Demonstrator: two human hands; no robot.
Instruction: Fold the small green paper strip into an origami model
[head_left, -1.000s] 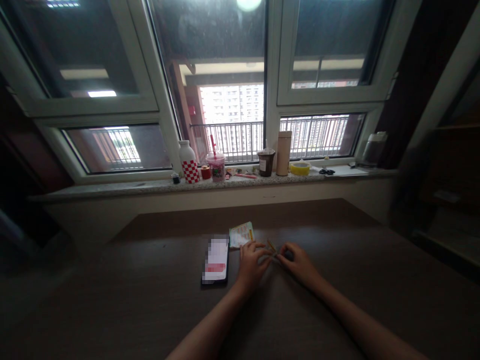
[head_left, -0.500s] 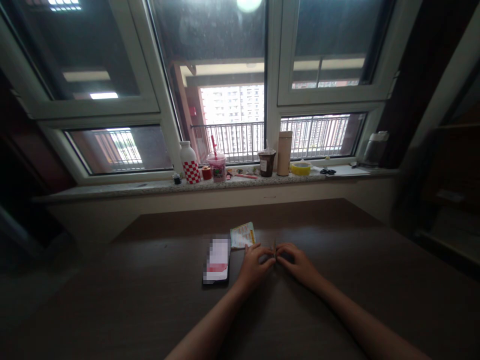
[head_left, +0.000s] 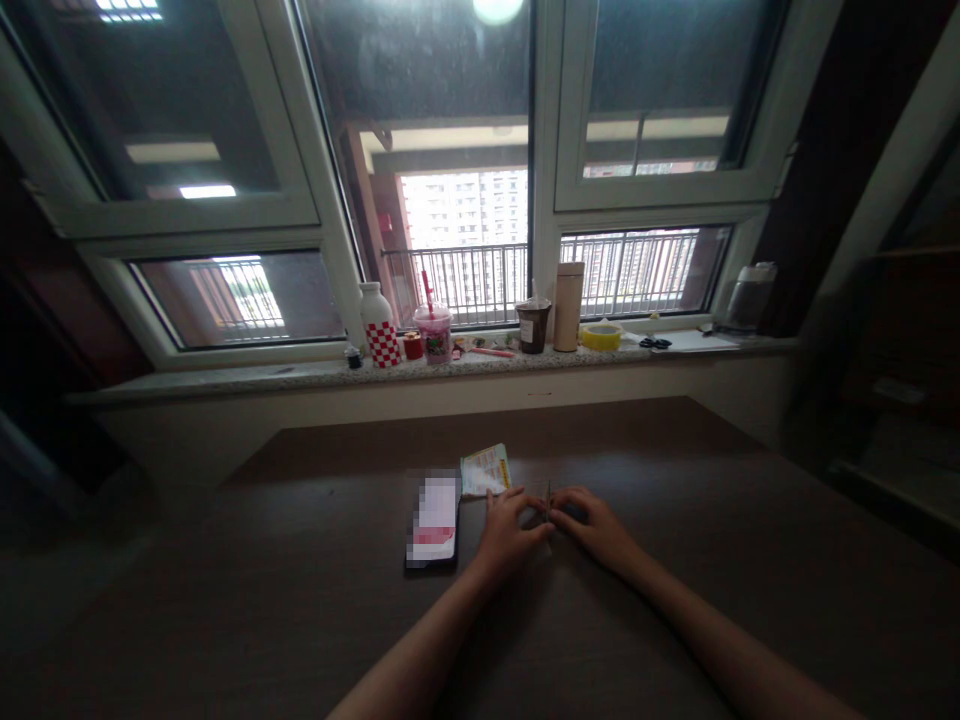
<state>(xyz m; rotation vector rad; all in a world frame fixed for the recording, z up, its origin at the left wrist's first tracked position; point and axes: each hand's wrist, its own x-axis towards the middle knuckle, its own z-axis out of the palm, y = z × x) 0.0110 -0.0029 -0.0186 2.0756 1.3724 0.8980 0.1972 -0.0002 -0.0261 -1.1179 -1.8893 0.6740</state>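
Observation:
Over the middle of the brown table, my left hand (head_left: 514, 528) and my right hand (head_left: 596, 522) meet, fingertips pinched from both sides on a small thin flat piece (head_left: 548, 498). It stands on edge between them, seen almost edge-on, so its kind is unclear. A printed paper packet (head_left: 486, 471), white with yellow and green, lies flat just beyond my left fingers. To the left of that hand rests a phone (head_left: 433, 520) with its screen lit and partly blurred out.
Behind the brown table (head_left: 300, 620), a stone windowsill (head_left: 315, 375) carries a red-checked white bottle (head_left: 381, 325), a pink cup with straw (head_left: 433, 333), a dark cup (head_left: 533, 326), a beige flask (head_left: 569, 307), yellow tape (head_left: 601, 338) and black scissors (head_left: 655, 344).
The fingers have shifted very slightly around the thin piece, with the left thumb a little nearer the right one. The phone and packet have stayed put.

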